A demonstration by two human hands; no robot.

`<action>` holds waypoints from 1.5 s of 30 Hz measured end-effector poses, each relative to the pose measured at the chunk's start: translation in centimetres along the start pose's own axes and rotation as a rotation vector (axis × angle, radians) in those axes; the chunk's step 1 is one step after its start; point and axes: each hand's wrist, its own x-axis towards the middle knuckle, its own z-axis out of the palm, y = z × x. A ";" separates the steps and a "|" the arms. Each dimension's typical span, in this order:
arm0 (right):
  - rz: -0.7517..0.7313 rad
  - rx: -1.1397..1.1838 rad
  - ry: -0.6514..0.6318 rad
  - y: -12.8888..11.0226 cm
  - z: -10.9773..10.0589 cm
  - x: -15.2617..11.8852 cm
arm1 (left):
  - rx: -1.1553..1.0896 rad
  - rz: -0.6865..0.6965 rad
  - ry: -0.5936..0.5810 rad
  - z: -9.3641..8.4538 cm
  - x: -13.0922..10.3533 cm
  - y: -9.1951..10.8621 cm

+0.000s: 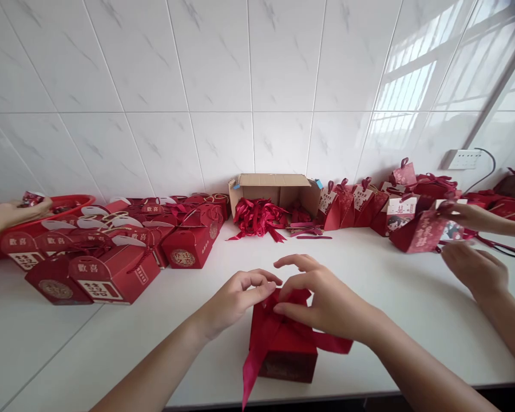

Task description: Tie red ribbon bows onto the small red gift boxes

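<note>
A red gift box stands near the front edge of the white table, with a dark red ribbon tied over its top. One ribbon tail hangs down the front and another sticks out to the right. My left hand is at the upper left of the box, thumb and fingers pinched on the ribbon. From the right, my right hand reaches over the box top. Its thumb and index finger close around the ribbon by the knot, while another finger is lifted. The knot itself is partly hidden by my fingers.
Several red gift boxes crowd the left side. At the wall, a cardboard box lies open beside a heap of red ribbons. On the right, a co-worker's hands handle a red bag-shaped box. Another person's hand reaches over a red basin.
</note>
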 end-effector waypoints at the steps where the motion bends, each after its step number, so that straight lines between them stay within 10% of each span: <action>1: -0.004 -0.029 -0.007 -0.1 0.4 0.1 | 0.015 -0.004 -0.008 -0.1 0.0 0.1; 24: -0.012 -0.081 -0.054 0.4 1.2 0.5 | 0.661 0.210 0.163 -0.9 1.2 0.2; 34: 0.064 -0.036 -0.037 -0.1 1.3 0.0 | 0.035 0.163 0.333 -0.6 -0.3 -2.3; 45: 0.215 -0.068 0.026 3.2 -1.7 0.2 | 0.026 -0.098 0.563 -3.1 -0.1 -9.2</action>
